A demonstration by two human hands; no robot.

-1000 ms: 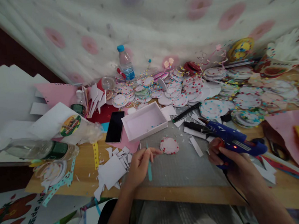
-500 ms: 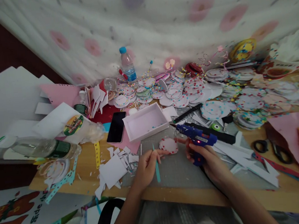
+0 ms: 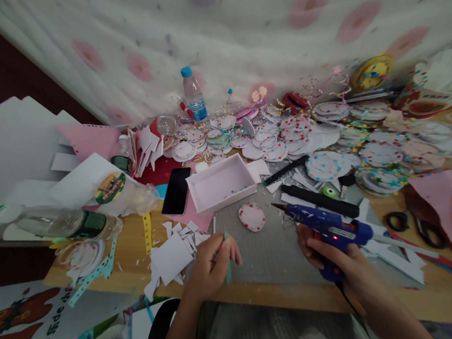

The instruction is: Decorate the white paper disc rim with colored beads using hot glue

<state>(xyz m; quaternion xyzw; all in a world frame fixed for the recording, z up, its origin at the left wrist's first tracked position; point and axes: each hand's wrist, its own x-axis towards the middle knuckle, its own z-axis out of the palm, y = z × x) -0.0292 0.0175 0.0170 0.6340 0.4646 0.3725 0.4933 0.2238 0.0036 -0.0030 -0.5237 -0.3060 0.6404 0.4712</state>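
**Fingers closed on both tools, paper disc lying free between them**

Fingers of the left hand [image 3: 210,263] pinched around a thin teal stick [image 3: 228,267], held near upright at the front edge of the grey mat [image 3: 272,250]. Fingers of the right hand [image 3: 337,260] wrapped tight on the grip of the blue glue gun [image 3: 330,229], red indicator lit on its body, nozzle pointing left and away, raised just off the mat. Small round paper disc [image 3: 252,217] with a dotted rim lying flat on the mat, apart from both hands, beyond the stick and left of the nozzle.

Shallow pink-white box [image 3: 221,183] standing behind the disc, black phone [image 3: 176,190] just beside it to the left. White paper offcuts [image 3: 170,253] heaped left of the left hand. Black scissors [image 3: 408,224] on the worktop [image 3: 130,246] far right. Many decorated discs spread across the back, water bottle [image 3: 193,94] upright against the cloth.
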